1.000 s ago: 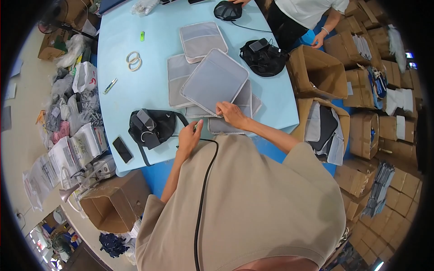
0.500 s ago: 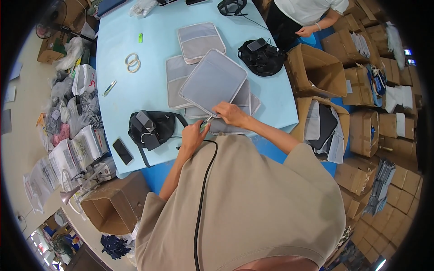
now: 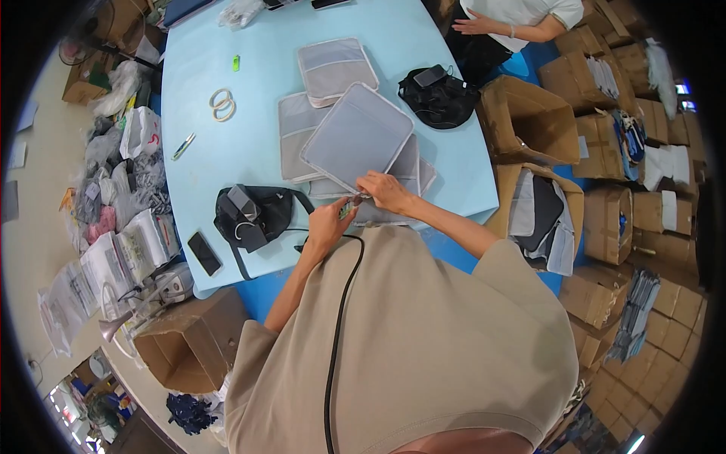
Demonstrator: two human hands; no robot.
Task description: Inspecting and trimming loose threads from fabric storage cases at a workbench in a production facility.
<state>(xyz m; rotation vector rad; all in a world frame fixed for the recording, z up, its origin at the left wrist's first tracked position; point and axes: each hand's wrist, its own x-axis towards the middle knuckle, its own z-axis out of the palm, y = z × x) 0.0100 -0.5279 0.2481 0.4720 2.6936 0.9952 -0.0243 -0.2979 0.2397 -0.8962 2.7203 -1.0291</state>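
From my end I see the top grey pouch [image 3: 359, 135] lying askew over the other pouches [image 3: 295, 144] on the blue table [image 3: 198, 163], its near corner pointing toward the wearer. The right hand [image 3: 387, 192] is closed at that corner, its fingers curled in what looks like a pinch, and the left hand [image 3: 327, 225] is wrapped around a small green tool [image 3: 346, 209]; the tool's working end is too small and hidden for me to tell whether it touches the pouch. In my judgement the work is all at that corner, so I want the pinch firm enough to hold the edge taut without creasing the panel, and the tool brought in at a shallow angle along the piping so it does not catch the cloth. The fingertips of both hands sit very close together, so I favour small, slow movements with the right thumb clear of the tip. I also mind the black cable [image 3: 330, 393] near the left wrist, since a snag there could jerk the tool into the fabric
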